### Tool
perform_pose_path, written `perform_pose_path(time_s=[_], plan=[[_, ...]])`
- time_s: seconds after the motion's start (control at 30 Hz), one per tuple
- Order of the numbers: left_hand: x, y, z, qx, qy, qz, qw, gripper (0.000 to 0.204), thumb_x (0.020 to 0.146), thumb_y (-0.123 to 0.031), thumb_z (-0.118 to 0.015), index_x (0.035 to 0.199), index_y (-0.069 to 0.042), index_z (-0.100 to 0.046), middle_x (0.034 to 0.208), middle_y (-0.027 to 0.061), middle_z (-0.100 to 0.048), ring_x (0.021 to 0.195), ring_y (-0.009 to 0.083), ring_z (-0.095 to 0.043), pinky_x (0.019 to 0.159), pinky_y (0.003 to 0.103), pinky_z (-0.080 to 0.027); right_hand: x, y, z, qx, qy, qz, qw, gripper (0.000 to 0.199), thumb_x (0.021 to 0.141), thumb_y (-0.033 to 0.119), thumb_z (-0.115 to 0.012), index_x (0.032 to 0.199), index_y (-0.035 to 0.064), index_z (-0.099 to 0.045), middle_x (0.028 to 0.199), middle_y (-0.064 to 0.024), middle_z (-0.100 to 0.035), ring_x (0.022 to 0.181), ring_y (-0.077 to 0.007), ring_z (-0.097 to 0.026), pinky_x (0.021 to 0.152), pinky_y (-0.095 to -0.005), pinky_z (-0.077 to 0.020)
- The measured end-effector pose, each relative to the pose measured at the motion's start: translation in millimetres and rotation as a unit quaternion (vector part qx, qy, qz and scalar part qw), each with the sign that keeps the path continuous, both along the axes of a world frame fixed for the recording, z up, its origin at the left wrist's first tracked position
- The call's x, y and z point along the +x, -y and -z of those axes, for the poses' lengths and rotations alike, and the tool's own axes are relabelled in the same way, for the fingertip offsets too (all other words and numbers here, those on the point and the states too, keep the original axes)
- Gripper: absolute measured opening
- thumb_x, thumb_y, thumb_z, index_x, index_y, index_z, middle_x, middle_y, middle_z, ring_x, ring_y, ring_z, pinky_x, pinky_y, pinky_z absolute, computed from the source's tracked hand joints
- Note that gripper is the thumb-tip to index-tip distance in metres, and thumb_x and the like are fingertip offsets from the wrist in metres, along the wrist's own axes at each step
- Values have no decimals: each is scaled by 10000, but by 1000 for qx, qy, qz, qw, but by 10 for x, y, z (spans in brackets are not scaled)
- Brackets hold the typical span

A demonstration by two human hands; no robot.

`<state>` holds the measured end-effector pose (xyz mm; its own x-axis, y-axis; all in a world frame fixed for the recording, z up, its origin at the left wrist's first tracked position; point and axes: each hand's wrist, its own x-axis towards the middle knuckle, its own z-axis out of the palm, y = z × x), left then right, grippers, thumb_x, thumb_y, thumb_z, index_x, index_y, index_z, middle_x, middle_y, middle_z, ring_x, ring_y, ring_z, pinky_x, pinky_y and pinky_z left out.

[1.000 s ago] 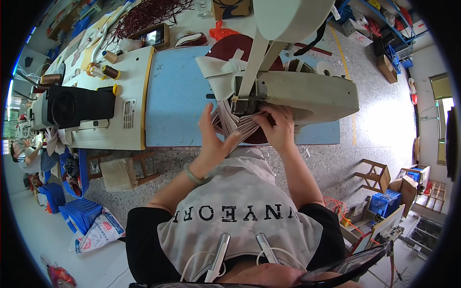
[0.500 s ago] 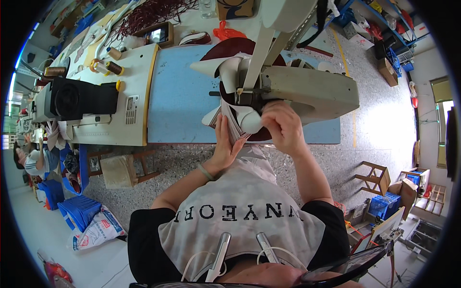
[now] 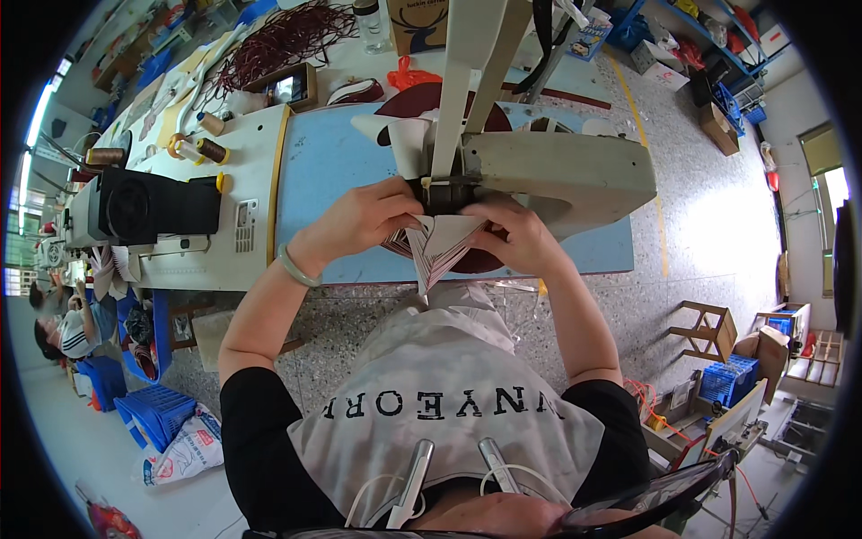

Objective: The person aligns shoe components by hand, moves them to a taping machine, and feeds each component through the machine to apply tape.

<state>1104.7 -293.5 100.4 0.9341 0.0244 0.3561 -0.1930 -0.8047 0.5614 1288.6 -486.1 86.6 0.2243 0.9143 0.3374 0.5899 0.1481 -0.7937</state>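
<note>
Blue table (image 3: 334, 180), brown box (image 3: 418, 20), hands (image 3: 364, 220) gripping striped fabric (image 3: 438, 251)

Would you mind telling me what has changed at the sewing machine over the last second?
The left hand moved from under the white fabric piece up to its left side. The right hand stayed on its right. The fabric's fanned edge now points down toward the person. Both hands kept their hold, and the sewing machine did not move.
</note>
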Motion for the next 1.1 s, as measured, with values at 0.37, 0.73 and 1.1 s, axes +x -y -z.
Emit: perform_pose_path(time_s=[0.37,0.73,1.1], plan=[[91,-56,0,-403,-79,-107,906,168,886,-177,-678,893,-9,-660,729,-11,-607,654,30,-536,549,217,-443,206,-189,308,-12,-428,-34,903,276,800,64,-741,1050,5,-640,962,-21,-649,855,-109,-590,746,-258,-497],[150,-166,-52,-367,-132,-107,914,235,896,-233,-672,859,-2,-664,632,-52,-548,552,0,-427,469,189,-337,487,-306,491,5,-447,-2,894,328,729,-3,-763,1033,35,-646,983,-58,-644,889,-149,-610,733,-282,-522],[347,-396,59,-408,-99,-138,897,278,920,-285,-637,923,-9,-672,620,-56,-502,546,17,-408,470,193,-319,879,-591,1029,161,-603,-64,779,214,950,194,-551,1133,85,-563,1092,-59,-606,978,-160,-584,838,-335,-495]])
